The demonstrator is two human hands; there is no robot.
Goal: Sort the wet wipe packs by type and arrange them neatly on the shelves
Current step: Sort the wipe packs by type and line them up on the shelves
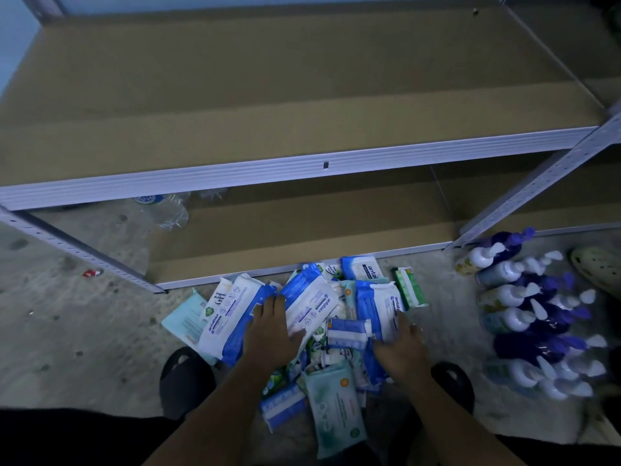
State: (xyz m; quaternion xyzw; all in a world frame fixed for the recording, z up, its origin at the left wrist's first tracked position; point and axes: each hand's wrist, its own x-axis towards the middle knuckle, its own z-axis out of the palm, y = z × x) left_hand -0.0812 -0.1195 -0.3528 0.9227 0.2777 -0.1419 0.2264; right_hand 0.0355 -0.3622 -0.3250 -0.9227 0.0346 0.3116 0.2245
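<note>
A heap of wet wipe packs (336, 331) lies on the concrete floor in front of the shelf unit. It holds big blue-and-white packs, pale teal packs (336, 408), a green pack (408, 287) and small blue packs (349, 332). My left hand (272, 327) rests with straight fingers between the left blue-and-white pack (225, 314) and the middle one (311, 301), thumb spread onto the middle pack. My right hand (403, 348) grips the lower edge of the right blue-and-white pack (378, 304). The upper shelf (302, 169) and lower shelf (302, 237) carry no packs.
Several white and purple pump bottles (524, 317) lie crowded on the floor at the right, beside a green clog (598, 267). A clear plastic water bottle (164, 210) lies under the upper shelf at the left. Slotted metal uprights (84, 253) flank the lower shelf. My black sandals (186, 378) frame the heap.
</note>
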